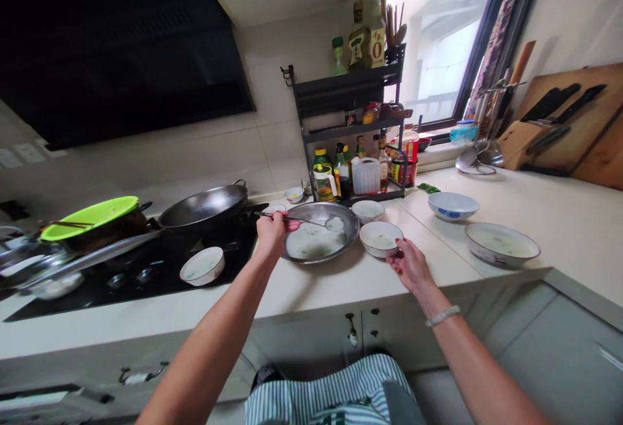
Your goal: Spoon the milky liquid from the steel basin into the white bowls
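Note:
My left hand (273, 233) is closed round the handle of a ladle (334, 224), whose bowl is over the pale soup in a wide metal basin (351, 243). My right hand (411, 263) grips the rim and side of a small white bowl (381, 240) just right of the basin. That bowl holds whitish liquid with dark green bits. Behind it stands another small bowl (368, 211) of similar liquid. One more bowl (274, 208) is partly hidden behind my left hand.
A filled bowl (202, 266) sits on the black stove (160, 282), near a wok (204, 207) and a lime-green colander (92, 217). Rightward are a larger soup bowl (502, 243) and a blue-patterned bowl (453, 206). A black rack (348, 130) of bottles and a knife block (523, 143) stand behind.

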